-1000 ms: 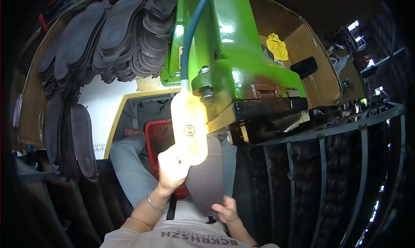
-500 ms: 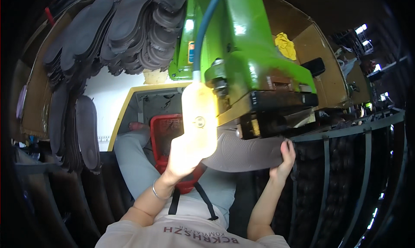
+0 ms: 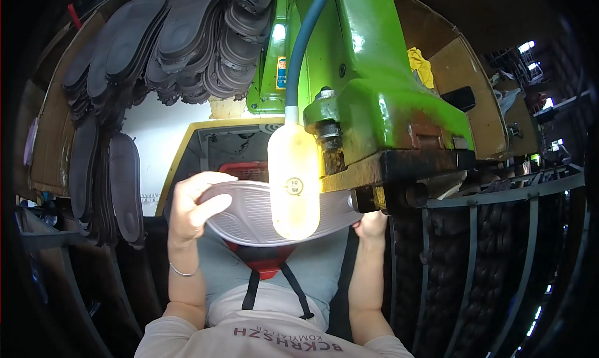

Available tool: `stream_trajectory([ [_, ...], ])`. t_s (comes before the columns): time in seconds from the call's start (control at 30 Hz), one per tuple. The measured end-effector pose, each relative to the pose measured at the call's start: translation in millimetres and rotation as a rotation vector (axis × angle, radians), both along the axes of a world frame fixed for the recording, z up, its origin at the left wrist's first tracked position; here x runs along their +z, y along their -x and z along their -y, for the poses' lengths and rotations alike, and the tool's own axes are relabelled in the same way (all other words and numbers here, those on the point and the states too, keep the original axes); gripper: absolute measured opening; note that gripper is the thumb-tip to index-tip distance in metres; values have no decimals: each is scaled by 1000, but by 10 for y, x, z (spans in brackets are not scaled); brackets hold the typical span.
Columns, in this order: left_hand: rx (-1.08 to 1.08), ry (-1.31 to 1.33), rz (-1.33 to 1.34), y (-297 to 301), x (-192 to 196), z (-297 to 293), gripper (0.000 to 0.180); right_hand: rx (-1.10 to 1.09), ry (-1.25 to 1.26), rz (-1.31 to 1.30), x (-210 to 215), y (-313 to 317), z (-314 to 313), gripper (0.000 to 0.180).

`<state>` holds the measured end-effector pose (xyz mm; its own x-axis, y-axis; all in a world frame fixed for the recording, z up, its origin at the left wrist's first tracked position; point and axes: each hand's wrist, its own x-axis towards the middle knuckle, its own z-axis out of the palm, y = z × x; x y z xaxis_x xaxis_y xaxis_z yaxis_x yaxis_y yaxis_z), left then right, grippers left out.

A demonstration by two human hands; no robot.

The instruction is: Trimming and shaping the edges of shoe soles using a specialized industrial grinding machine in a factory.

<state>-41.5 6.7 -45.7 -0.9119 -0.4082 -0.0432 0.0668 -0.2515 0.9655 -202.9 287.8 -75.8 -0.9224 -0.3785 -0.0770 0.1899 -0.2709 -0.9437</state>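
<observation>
A grey shoe sole point(image 3: 240, 215) spans the space between my hands, its ridged face showing. My left hand point(image 3: 196, 203) grips its left end, thumb on the face and fingers along the far edge. At the sole's other end is my right hand point(image 3: 371, 225), pinching it, with its fingers partly hidden under the black head of the green machine point(image 3: 374, 77). A glowing lamp point(image 3: 293, 183) hangs in front of the sole and covers its middle part.
Stacks of grey soles point(image 3: 190, 27) lie at the far left, and one sole point(image 3: 126, 189) leans beside them. A red basket point(image 3: 246, 169) sits below the machine. At the right are a cardboard box point(image 3: 477, 89) with a yellow cloth point(image 3: 420, 66) and a metal rail point(image 3: 499, 194).
The sole has shifted left, and its left end now shows clear of the lamp. My left hand has moved left from behind the lamp; my right hand has also moved left, under the machine head.
</observation>
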Motion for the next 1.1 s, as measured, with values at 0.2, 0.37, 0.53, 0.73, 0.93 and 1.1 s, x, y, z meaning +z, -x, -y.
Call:
stream_trajectory([
  [0.2, 41, -68, 52, -366, -113, 262, 30, -13, -208, -348, -15, -275, 331, 33],
  [0.37, 84, -118, 151, -732, -253, 79, 22, 97, -292, -971, -67, -280, 441, 39],
  [0.53, -116, -250, 327, -1178, -685, -366, 20, 60, -47, -348, -178, -308, 519, 45],
  [0.73, -211, -254, 349, -936, -862, -1380, 26, 52, -257, -511, 240, -330, 690, 29],
  [0.93, -388, 76, 408, -627, -792, -1549, 32, 32, -207, -416, 358, -388, 498, 25],
  [1.1, 130, 1053, 310, -734, -449, -668, 38, -255, -601, -582, 529, 22, -286, 34],
])
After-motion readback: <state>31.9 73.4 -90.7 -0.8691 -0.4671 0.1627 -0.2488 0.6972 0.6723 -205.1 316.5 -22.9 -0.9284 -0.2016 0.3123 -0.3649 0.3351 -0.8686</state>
